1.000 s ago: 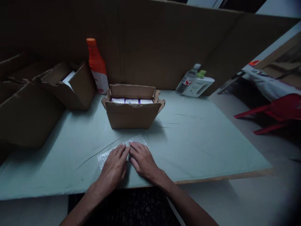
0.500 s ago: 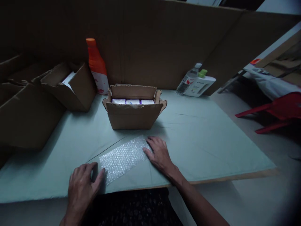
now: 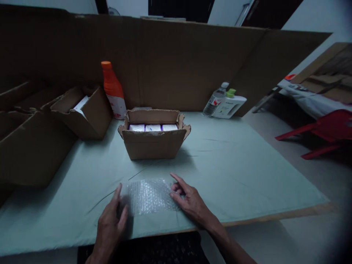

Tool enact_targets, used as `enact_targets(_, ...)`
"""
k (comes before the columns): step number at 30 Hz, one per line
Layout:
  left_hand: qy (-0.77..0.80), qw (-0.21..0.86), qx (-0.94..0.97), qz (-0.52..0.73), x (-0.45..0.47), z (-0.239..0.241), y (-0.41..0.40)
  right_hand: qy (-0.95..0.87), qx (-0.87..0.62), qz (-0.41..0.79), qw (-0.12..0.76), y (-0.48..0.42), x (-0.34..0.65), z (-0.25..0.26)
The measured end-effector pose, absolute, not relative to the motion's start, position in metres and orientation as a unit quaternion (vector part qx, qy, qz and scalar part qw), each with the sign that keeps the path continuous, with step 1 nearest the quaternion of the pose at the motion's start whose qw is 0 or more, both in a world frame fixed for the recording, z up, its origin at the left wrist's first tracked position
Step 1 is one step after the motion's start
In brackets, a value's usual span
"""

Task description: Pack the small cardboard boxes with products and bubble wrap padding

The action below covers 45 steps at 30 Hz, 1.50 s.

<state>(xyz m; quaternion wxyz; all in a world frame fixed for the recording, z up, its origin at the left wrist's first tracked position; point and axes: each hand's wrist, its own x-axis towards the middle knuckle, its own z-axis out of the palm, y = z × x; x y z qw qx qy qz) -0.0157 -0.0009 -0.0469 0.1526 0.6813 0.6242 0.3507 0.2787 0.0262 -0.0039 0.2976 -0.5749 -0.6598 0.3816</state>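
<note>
A sheet of bubble wrap [image 3: 150, 196] lies on the pale green table cover [image 3: 233, 176] near the front edge. My left hand [image 3: 111, 223] grips the sheet's left edge, thumb up against it, and that edge is slightly raised. My right hand [image 3: 191, 201] is at the right edge, forefinger stretched out and the other fingers curled onto the wrap. Just behind the sheet stands an open cardboard box [image 3: 154, 145] with a row of white packs [image 3: 153, 127] inside.
An orange bottle [image 3: 112, 90] stands behind the box, next to a tilted open carton [image 3: 85, 110] and larger cartons [image 3: 30, 146] on the left. A clear bottle [image 3: 215, 101] and a white green-capped container [image 3: 229, 104] lean against the cardboard wall [image 3: 178, 66]. A red chair [image 3: 324, 132] is at the right.
My hands slid apart from the middle of the bubble wrap to its two ends. The sheet now lies squarer to the table edge, its left edge lifted. The view tilted up.
</note>
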Motion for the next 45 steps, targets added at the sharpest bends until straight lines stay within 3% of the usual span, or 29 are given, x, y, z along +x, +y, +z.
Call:
enact_targets(4, 0.535, 0.123, 0.757, 0.355, -0.013, -0.052, 0.003, -0.686, -0.535, 0.401, 0.289, 0.028, 0.275, 0.004)
enact_targets(11, 0.538, 0.155, 0.742, 0.369, -0.017, -0.047, 0.006, -0.666, -0.52, 0.392, 0.364, 0.038, 0.272, 0.003)
enact_targets(21, 0.496, 0.129, 0.768, 0.384, -0.019, -0.031, 0.018, -0.711, -0.459, 0.368, 0.385, 0.041, 0.273, 0.001)
enact_targets(26, 0.492, 0.093, 0.76, 0.415, -0.025, 0.018, 0.037, -0.761, -0.365, 0.322, 0.429, 0.058, 0.281, 0.056)
enact_targets(33, 0.522, -0.018, 0.717, 0.461, 0.0, 0.128, 0.115, -0.755, -0.389, 0.174, 0.498, 0.125, 0.28, 0.145)
enact_targets(36, 0.532, 0.053, 0.738, 0.412, 0.008, 0.15, 0.162, -0.746, -0.422, 0.185, 0.48, 0.17, 0.284, 0.153)
enact_targets(39, 0.561, 0.134, 0.755, 0.311, 0.009, 0.157, 0.201, -0.759, -0.461, 0.238, 0.393, 0.204, 0.293, 0.153)
enact_targets(41, 0.575, 0.142, 0.763, 0.257, 0.008, 0.162, 0.219, -0.77, -0.468, 0.273, 0.338, 0.216, 0.299, 0.154)
enact_targets(45, 0.577, 0.099, 0.798, 0.143, 0.007, 0.174, 0.236, -0.781, -0.458, 0.287, 0.314, 0.226, 0.304, 0.164)
